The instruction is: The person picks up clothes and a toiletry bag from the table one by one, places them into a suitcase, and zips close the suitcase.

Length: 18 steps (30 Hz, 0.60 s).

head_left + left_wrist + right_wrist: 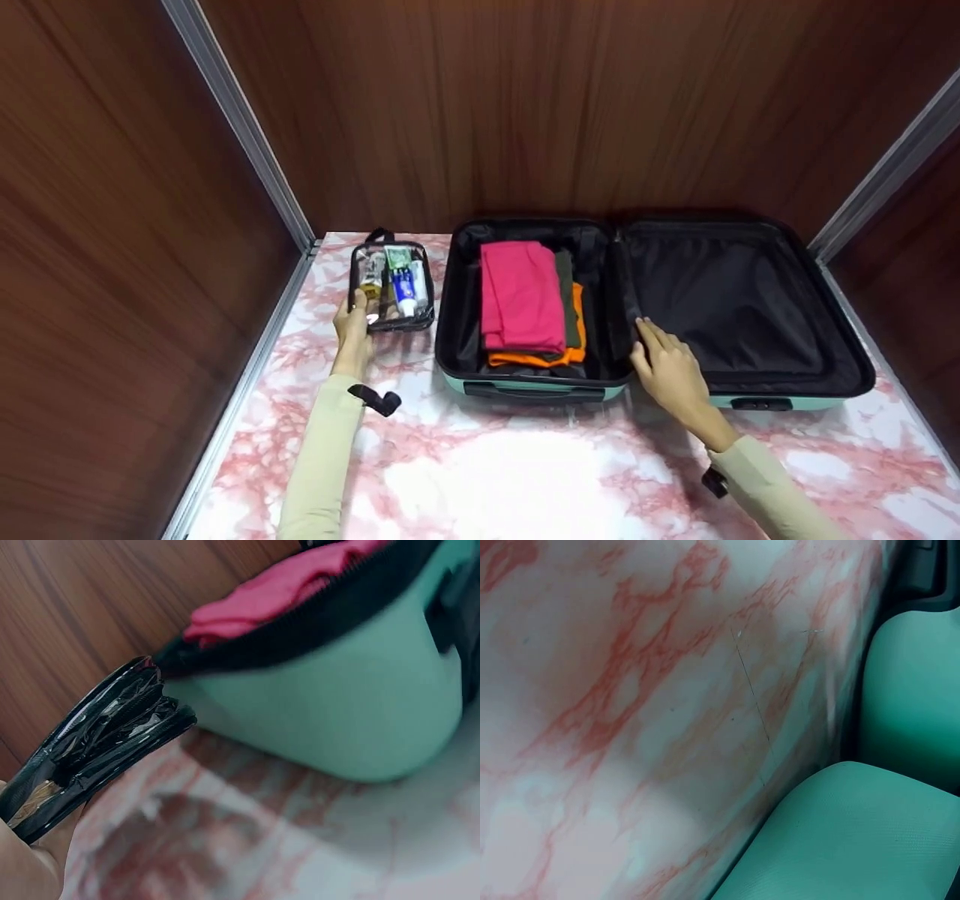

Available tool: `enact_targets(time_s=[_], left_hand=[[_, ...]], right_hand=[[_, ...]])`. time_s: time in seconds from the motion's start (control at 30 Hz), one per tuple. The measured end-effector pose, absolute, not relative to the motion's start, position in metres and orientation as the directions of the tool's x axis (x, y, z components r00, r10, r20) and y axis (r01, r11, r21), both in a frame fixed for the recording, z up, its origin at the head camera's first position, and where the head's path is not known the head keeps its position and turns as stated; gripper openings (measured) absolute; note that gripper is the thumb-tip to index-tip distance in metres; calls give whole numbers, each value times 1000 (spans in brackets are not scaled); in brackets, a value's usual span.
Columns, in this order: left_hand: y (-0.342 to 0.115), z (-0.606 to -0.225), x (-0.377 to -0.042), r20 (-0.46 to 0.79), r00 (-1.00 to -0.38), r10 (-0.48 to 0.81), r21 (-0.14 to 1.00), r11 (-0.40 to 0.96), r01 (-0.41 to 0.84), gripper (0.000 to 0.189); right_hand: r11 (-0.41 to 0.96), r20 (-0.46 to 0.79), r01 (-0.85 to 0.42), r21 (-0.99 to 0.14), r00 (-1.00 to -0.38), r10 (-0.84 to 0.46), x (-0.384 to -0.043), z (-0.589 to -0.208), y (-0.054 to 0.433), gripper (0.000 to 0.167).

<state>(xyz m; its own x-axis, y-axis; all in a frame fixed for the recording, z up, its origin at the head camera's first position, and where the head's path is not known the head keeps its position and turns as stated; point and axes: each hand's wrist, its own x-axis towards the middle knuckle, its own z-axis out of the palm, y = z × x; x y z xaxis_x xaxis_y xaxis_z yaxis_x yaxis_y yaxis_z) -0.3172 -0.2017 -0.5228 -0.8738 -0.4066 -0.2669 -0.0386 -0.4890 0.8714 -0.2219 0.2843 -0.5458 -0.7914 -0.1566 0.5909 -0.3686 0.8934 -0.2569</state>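
My left hand [352, 330] grips a clear toiletry bag [381, 324] with black trim by its lower left side, thumb over the front. Through the plastic show a blue and white tube [403, 289], a green one [398, 257] and a gold-capped bottle [370, 277]. In the left wrist view the bag [105, 739] is edge-on, raised over the table beside the mint-green suitcase [322, 705]. The suitcase lies open, its left half holding folded pink cloth [521, 296] atop dark green and orange cloth [577, 330]. My right hand [671, 375] rests, fingers extended, at the fold between the halves.
The right half of the suitcase [720, 300] has a black lining and a lock on its front edge. Wood-grain panels [510, 112] wall in the back and both sides. Pink-veined marble patterning covers the table [450, 480].
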Motion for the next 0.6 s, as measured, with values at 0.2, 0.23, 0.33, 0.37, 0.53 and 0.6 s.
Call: enact_targets(time_s=[0.2, 0.23, 0.33, 0.37, 0.53, 0.6], left_hand=[[-199, -504, -320, -194, -878, -437, 923, -385, -12, 41], [-198, -502, -320, -188, -880, -436, 925, -379, -10, 42], [-195, -495, -320, -175, -887, -428, 923, -384, 3, 43], [-193, -493, -320, -174, -887, -428, 919, -393, 10, 42], [-182, -481, -317, -171, -886, -430, 913, -408, 22, 33], [-178, -477, -316, -165, -889, -427, 915, -403, 24, 31]], right_hand=[[894, 589, -369, -254, -792, -160, -222, -547, 284, 42], [893, 586, -369, -257, -794, -159, -222, -547, 284, 42], [893, 574, -362, -266, -804, -155, -222, -547, 283, 42], [894, 572, -360, -267, -806, -154, -222, -547, 283, 42], [896, 577, -358, -262, -803, -152, -223, -547, 283, 42], [896, 581, -360, -259, -799, -153, -223, -547, 283, 42]])
